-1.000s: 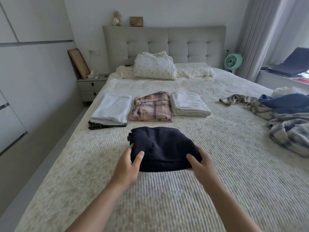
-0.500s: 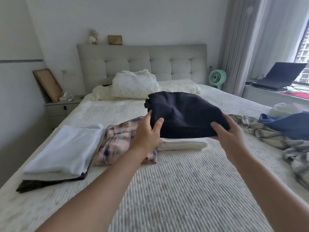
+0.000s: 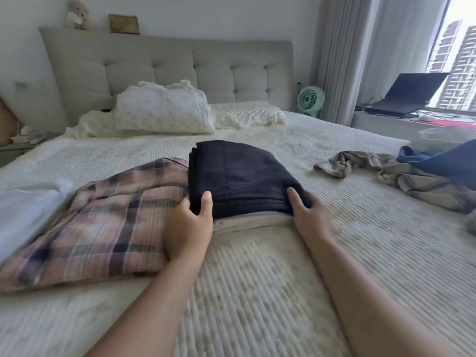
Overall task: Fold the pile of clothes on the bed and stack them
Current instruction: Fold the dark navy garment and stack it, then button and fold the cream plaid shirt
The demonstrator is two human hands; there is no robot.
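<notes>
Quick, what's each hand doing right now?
Left hand: grips the near left corner of the folded dark garment.
Right hand: holds its near right corner.

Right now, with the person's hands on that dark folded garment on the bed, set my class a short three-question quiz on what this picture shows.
1. True or false: the dark folded garment lies on top of a folded cream item.
2. Which folded piece lies directly left of the dark garment?
A. plaid shirt
B. green towel
C. red jumper
3. Fill in: the unfolded clothes lie on the ____ side of the bed.

Key
1. True.
2. A, the plaid shirt.
3. Right. The left hand and right hand both grip the dark garment's near edge.
</notes>
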